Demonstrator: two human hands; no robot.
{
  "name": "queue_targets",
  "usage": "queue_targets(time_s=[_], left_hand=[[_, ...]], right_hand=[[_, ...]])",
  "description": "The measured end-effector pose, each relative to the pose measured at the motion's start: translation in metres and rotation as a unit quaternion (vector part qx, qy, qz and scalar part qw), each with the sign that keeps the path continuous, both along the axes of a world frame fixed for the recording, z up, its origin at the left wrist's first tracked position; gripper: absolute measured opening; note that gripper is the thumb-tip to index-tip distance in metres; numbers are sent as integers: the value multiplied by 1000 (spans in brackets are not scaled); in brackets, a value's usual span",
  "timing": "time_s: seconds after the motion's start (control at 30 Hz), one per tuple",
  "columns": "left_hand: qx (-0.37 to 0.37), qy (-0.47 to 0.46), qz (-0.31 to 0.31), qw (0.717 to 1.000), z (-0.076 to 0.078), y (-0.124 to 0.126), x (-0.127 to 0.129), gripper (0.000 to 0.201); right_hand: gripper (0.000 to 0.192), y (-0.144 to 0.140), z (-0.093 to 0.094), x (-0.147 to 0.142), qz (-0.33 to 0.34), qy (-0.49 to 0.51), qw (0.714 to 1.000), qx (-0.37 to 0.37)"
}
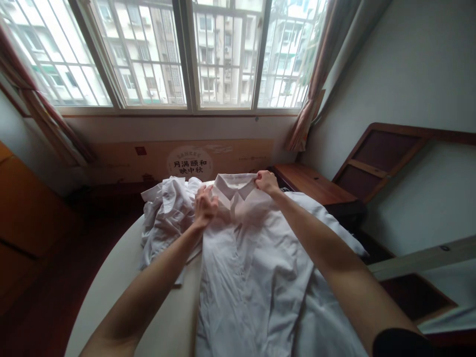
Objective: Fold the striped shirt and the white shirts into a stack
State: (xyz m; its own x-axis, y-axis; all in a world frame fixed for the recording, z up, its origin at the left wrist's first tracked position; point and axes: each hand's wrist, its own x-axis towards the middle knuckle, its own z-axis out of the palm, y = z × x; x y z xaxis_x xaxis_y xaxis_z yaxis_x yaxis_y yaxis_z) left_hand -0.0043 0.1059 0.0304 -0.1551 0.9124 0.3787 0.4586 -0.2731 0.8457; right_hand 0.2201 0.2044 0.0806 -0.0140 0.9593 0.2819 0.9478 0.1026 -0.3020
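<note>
A white collared shirt (245, 258) lies spread front side up on a round pale table (111, 292), its collar (236, 182) at the far end. At the collar's right end my right hand (267, 182) is closed, pinching the fabric between thumb and fingers. My left hand (206, 206) is by the shirt's left shoulder, just left of the collar, with bent fingers apart. Its fingertips are near or touching the cloth; I cannot tell which. Beside this hand sits a crumpled pile of white clothing (163, 213). More white cloth (327, 307) spreads under my right arm.
Behind the table stands a beige printed box or board (241, 153) below a barred window (226, 54). A brown wooden surface (312, 181) and a wooden frame (375, 158) are at the right. Orange-brown furniture (29, 213) stands at the left.
</note>
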Motion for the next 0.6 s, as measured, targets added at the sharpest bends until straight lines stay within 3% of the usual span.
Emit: queue_targets(time_s=[0.07, 0.1, 0.2, 0.27, 0.37, 0.5, 0.6], left_hand=[[1, 175, 13, 985, -9, 2, 8, 58], [-13, 268, 10, 963, -16, 4, 12, 62], [-91, 485, -3, 870, -37, 12, 20, 74], [-139, 525, -16, 840, -47, 18, 22, 79], [-172, 535, -31, 827, -49, 25, 23, 83], [-188, 540, -50, 819, -36, 33, 22, 79], [-124, 520, -24, 845, -19, 45, 17, 59]], right_hand=[[43, 15, -7, -13, -17, 14, 1000, 5], [49, 20, -16, -19, -18, 13, 1000, -8], [61, 17, -53, -28, -10, -29, 997, -64], [61, 8, -79, -24, 16, -72, 992, -102], [61, -4, -105, -10, 53, -128, 981, -136], [63, -7, -109, -3, 47, -137, 980, -136], [64, -5, -103, -16, 31, -110, 990, -88]])
